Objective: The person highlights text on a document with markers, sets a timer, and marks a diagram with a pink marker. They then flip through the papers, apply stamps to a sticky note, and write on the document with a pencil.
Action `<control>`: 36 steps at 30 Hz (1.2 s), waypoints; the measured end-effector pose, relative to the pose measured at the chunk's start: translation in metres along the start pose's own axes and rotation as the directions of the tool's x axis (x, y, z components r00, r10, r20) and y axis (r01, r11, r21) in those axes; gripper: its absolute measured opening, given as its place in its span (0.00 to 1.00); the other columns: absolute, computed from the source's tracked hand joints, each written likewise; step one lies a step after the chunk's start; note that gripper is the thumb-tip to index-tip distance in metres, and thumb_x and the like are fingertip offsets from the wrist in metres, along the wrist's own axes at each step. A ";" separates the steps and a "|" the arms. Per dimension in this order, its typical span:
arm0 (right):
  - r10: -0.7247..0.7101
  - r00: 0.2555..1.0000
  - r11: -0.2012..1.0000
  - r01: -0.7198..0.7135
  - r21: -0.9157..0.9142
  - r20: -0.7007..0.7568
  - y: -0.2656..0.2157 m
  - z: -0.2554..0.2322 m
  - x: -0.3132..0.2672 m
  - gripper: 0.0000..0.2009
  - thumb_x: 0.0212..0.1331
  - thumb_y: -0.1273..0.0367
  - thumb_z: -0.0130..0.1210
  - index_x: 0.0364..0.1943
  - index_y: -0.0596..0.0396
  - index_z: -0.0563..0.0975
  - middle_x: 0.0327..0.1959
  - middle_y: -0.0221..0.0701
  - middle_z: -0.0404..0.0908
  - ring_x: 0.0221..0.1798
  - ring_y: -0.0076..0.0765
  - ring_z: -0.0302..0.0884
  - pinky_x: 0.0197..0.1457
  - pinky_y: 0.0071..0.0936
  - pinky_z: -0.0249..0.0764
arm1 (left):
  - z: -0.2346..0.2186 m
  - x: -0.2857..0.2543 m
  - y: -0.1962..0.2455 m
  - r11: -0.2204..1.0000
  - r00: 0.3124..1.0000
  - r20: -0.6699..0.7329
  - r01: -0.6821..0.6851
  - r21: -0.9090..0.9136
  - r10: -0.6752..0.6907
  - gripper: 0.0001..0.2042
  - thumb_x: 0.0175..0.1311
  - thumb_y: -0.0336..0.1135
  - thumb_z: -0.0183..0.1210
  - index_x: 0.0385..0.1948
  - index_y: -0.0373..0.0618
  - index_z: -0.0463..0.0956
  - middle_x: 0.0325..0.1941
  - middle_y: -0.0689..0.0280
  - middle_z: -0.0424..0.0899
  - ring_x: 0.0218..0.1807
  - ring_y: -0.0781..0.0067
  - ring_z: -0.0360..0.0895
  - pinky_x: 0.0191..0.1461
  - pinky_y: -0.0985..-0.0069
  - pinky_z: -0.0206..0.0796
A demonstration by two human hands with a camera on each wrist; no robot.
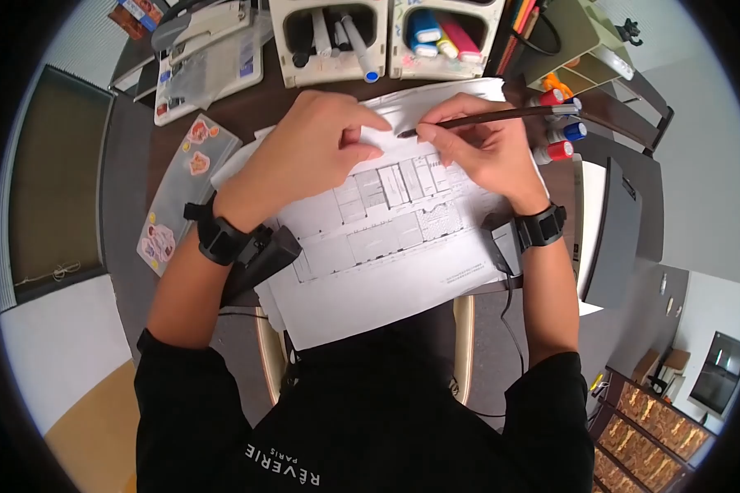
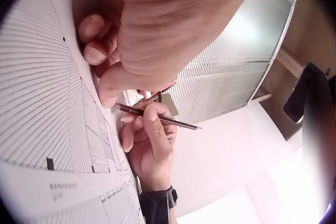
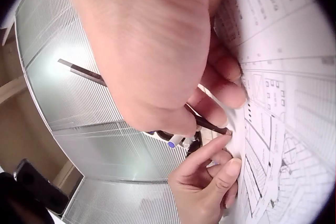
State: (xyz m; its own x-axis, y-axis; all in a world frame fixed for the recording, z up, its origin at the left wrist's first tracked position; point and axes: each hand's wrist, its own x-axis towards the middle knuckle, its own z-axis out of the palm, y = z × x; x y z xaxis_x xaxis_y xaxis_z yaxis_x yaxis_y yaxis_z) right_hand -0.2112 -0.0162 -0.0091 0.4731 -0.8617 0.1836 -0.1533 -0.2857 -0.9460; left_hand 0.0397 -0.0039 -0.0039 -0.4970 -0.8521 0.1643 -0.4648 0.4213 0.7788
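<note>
Several stacked paper sheets (image 1: 362, 304) with a printed floor plan lie on the dark table. My right hand (image 1: 485, 148) pinches a slim dark pen (image 1: 501, 117) between thumb and fingers, its pointed tip low over the upper part of the top sheet and its silver-grey end toward the right. To the left, my left hand (image 1: 304, 148) rests on the paper with fingers loosely bent, holding nothing. Its index fingertip sits right by the pen tip in the right wrist view, where the pen (image 3: 207, 122) is partly hidden behind the right hand (image 3: 152, 50).
Two white pen holders (image 1: 333, 78) with markers stand behind the sheets. Red and blue capped markers (image 1: 561, 150) are at the right. A clear stickered case (image 1: 191, 177) lies at the left, and a grey folder (image 1: 612, 234) at the right.
</note>
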 end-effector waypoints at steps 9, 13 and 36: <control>0.015 1.000 0.999 -0.014 0.047 0.000 0.001 0.002 -0.001 0.04 0.62 0.77 0.64 0.38 0.63 0.83 0.32 0.27 0.83 0.27 0.17 0.76 0.31 0.16 0.76 | -0.001 0.000 0.000 0.999 0.999 0.025 0.045 -0.004 -0.045 0.14 0.55 0.25 0.69 0.44 0.36 0.84 0.27 0.63 0.80 0.25 0.82 0.70 0.28 0.79 0.62; 0.019 1.000 0.999 -0.019 0.039 0.013 0.002 0.000 -0.001 0.04 0.62 0.77 0.64 0.40 0.63 0.83 0.33 0.27 0.84 0.28 0.18 0.76 0.32 0.17 0.76 | 0.002 0.001 -0.004 0.998 0.997 0.034 0.067 -0.017 -0.066 0.13 0.56 0.25 0.69 0.44 0.36 0.84 0.26 0.64 0.80 0.24 0.83 0.70 0.27 0.80 0.62; -0.035 0.998 0.997 0.031 -0.069 -0.055 -0.003 0.002 -0.003 0.04 0.61 0.77 0.63 0.34 0.66 0.85 0.33 0.27 0.85 0.25 0.18 0.78 0.27 0.16 0.71 | 0.003 -0.001 -0.001 0.997 0.997 -0.022 0.079 -0.020 -0.080 0.12 0.59 0.23 0.66 0.45 0.38 0.85 0.24 0.68 0.76 0.24 0.86 0.65 0.26 0.82 0.59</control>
State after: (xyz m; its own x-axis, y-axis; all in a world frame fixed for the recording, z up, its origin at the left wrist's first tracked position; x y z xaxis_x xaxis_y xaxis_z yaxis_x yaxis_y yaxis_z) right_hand -0.2106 -0.0117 -0.0076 0.4299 -0.8728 0.2311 -0.1983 -0.3410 -0.9189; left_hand 0.0384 -0.0026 -0.0072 -0.4422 -0.8895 0.1149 -0.4877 0.3460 0.8015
